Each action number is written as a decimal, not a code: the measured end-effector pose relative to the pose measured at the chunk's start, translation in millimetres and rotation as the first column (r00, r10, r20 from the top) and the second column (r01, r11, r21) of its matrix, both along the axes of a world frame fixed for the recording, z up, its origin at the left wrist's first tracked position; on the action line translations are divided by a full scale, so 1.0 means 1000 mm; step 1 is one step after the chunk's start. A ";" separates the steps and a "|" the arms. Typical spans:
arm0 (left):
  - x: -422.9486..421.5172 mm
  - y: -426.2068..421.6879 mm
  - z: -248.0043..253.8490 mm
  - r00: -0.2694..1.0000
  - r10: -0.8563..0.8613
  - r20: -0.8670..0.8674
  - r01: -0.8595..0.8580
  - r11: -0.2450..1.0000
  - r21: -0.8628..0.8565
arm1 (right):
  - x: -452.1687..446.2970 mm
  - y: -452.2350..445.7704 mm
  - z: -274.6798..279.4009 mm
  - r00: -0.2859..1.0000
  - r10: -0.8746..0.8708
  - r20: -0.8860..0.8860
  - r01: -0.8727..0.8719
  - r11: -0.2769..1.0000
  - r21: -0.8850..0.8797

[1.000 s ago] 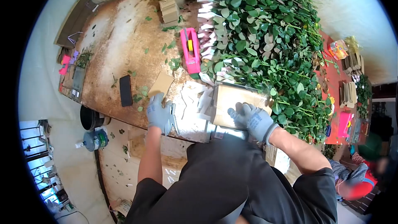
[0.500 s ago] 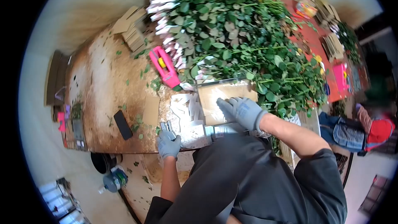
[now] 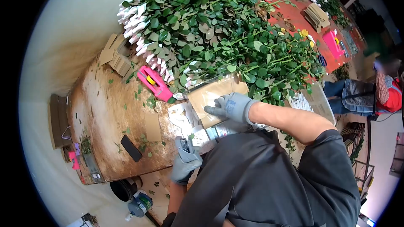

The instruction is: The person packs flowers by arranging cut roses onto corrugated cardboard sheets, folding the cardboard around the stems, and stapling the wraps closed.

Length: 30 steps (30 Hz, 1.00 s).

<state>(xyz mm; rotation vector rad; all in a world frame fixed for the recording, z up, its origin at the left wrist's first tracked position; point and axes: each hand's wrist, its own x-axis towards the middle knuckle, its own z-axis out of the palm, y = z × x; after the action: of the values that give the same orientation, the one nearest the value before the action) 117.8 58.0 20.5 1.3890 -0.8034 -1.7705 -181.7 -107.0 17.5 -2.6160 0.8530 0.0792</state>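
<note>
My gloved left hand (image 3: 186, 162) is closed around a dark metal tool (image 3: 185, 145), perhaps a stapler, at the table's front edge. My gloved right hand (image 3: 231, 106) rests on a brown cardboard sheet (image 3: 202, 100) lying in a clear-edged frame, its fingers spread. Between the hands lie white paper pieces (image 3: 180, 115). A small cardboard piece (image 3: 153, 128) is on the table to the left, beside a black phone (image 3: 131, 148).
A large pile of leafy stems (image 3: 210, 33) with white-wrapped ends lies behind my hands. A pink tape dispenser (image 3: 154, 83) and stacked cardboard (image 3: 120, 64) sit left of it. A person in red (image 3: 391, 96) stands at the far right.
The view has swung to the right. My left hand has moved from beside the small cardboard to the table edge and now grips the metal tool. My right hand stays on the cardboard sheet.
</note>
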 end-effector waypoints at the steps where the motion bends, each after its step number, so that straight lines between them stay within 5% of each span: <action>1: 0.002 -0.004 0.005 0.991 -0.106 -0.077 0.104 0.994 -0.032 | 0.001 0.000 -0.001 1.000 -0.007 0.004 0.007 1.000 0.000; 4: 0.005 -0.020 0.019 0.944 -0.278 -0.178 0.262 0.959 -0.109 | 0.000 0.002 -0.002 1.000 -0.012 0.009 0.012 1.000 0.018; 6: 0.014 -0.031 0.024 0.912 -0.342 -0.228 0.355 0.935 0.018 | 0.002 0.003 0.001 0.999 -0.024 -0.023 0.024 1.000 -0.004; 7: 0.024 -0.048 0.018 0.843 -0.538 -0.020 0.536 0.842 -0.052 | 0.002 0.004 0.003 1.000 -0.015 -0.020 0.015 1.000 -0.003; 8: 0.024 -0.057 0.012 0.846 -0.532 -0.017 0.531 0.846 -0.050 | 0.001 0.004 0.006 0.999 -0.013 -0.030 0.013 1.000 0.018; 10: 0.020 -0.078 0.006 0.692 -0.446 0.567 0.594 0.798 -0.098 | 0.001 0.003 0.008 0.999 -0.004 -0.039 0.005 0.999 0.037; 11: 0.021 -0.088 0.002 0.695 -0.441 0.568 0.589 0.802 -0.098 | 0.002 0.003 0.008 0.998 -0.004 -0.058 0.007 0.999 0.046; 13: 0.024 -0.107 -0.003 0.427 -0.475 0.769 0.740 0.673 0.005 | 0.002 0.002 0.007 0.997 0.001 -0.079 0.004 0.998 0.056; 30: 0.006 -0.160 0.015 0.215 -0.612 0.761 0.889 0.446 0.108 | 0.000 0.003 0.007 0.998 0.006 -0.055 -0.007 1.000 -0.025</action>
<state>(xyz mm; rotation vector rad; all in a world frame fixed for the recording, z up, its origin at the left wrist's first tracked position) 124.0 -102.4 35.7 1.5105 -2.5592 -1.4633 -182.0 -104.2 24.1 -2.6511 0.8697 0.1430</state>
